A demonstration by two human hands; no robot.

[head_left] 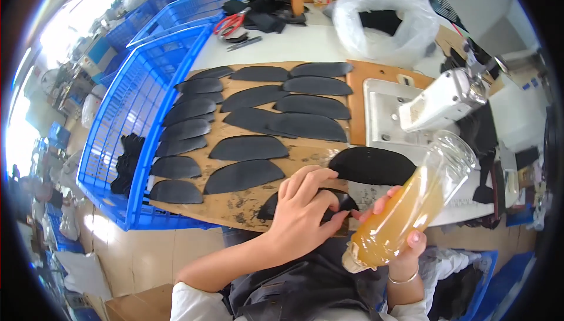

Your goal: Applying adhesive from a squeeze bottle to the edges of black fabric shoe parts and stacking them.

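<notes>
My right hand is wrapped around a clear bottle partly filled with amber liquid. The bottle is tilted, its narrow, crusted end low on the left and its wide end raised. Bent fingers of my left hand grip a dark half-moon piece at the board's near edge; the hand covers much of it. A fingertip of the right hand comes close to the left thumb there. Just beyond lies another black half-moon piece, near the machine. Rows of similar black pieces cover the brown board.
A white sewing machine stands to the right. Blue plastic crates line the left side. At the back are red-handled scissors, dark scraps and a clear plastic bag. A cardboard box sits below left.
</notes>
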